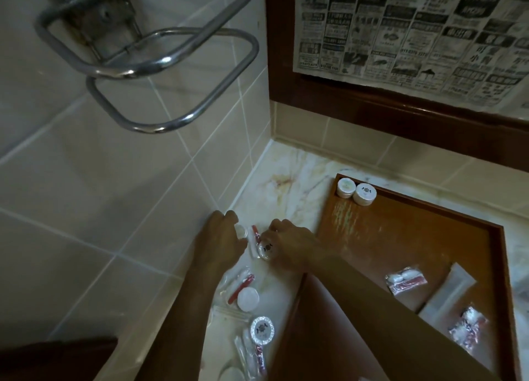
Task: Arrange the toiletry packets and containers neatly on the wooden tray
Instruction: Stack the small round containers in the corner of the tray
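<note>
The wooden tray (400, 237) lies on the marble counter at the right. Two small round white containers (356, 191) stand in its far left corner. Two clear packets with red and white contents (405, 280) (468, 332) and a long white sachet (446, 294) lie in its right half. Left of the tray, my left hand (220, 237) is closed around a small clear-lidded container (240, 231). My right hand (292, 244) grips a round container with a dark logo (265, 250). A red and white packet (253, 237) lies between the hands.
More packets (237, 289) and round containers (247, 299) (262, 330) lie on the counter (286, 186) near my forearms. A tiled wall runs along the left with a chrome towel rack (148, 65) overhead. A newspaper-covered framed panel (415, 31) hangs behind the tray.
</note>
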